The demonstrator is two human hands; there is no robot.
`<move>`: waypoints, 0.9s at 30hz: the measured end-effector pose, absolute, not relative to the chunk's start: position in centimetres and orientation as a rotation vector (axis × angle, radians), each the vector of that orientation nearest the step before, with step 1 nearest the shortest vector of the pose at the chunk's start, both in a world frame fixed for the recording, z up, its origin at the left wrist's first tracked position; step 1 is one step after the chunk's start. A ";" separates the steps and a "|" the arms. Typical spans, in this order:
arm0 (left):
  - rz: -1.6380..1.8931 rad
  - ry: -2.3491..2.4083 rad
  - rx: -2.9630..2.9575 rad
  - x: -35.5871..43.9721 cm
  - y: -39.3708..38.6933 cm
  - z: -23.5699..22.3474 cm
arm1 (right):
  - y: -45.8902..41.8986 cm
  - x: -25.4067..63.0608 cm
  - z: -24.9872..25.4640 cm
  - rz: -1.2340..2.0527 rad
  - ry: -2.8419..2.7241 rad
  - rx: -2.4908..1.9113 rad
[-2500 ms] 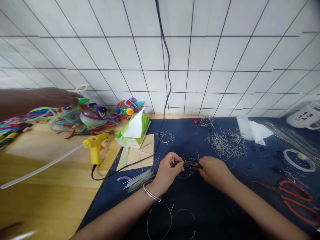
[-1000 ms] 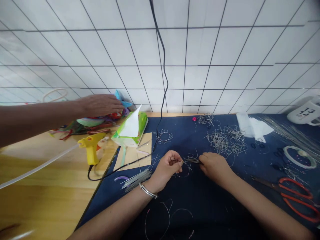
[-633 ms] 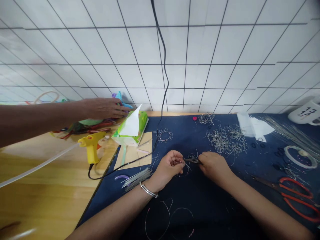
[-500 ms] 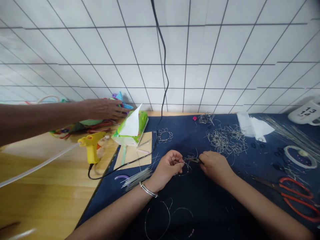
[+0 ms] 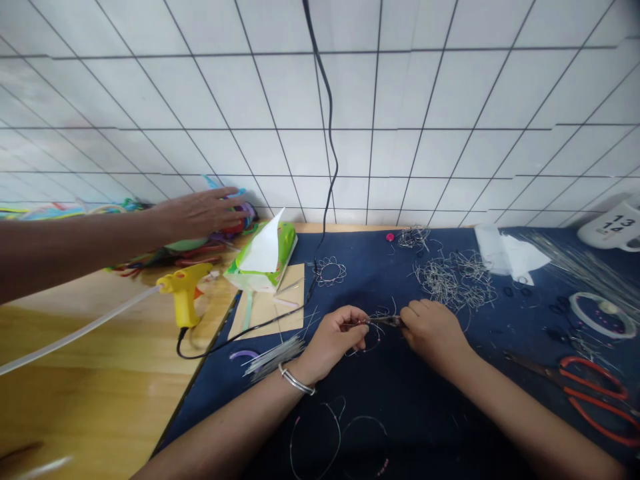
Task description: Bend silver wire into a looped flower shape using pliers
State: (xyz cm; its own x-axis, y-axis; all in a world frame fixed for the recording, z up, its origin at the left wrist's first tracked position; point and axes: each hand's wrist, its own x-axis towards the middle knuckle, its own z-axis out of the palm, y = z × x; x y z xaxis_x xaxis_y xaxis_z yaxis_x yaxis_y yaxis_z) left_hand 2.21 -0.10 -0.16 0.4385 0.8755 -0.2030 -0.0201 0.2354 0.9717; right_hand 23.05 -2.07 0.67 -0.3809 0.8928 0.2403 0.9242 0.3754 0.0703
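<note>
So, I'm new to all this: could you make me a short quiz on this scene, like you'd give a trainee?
1. Which tool does the camera wearer's right-hand grip hold?
2. True or false: the yellow glue gun lies on the wooden tabletop.
3. Compared with the right-hand grip, the red-handled scissors lie:
A) to its left
B) to its right
C) underneath it

Key:
1. Pliers.
2. True.
3. B.
</note>
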 end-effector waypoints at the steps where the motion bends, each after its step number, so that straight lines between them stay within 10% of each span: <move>1: 0.759 0.926 1.167 2.2 -0.1 -0.1 | -2.1 23.0 0.7 -0.305 -2.462 -1.640; 27: 0.722 0.933 1.215 2.2 0.1 -0.5 | -2.4 22.1 -0.1 -0.262 -2.391 -1.668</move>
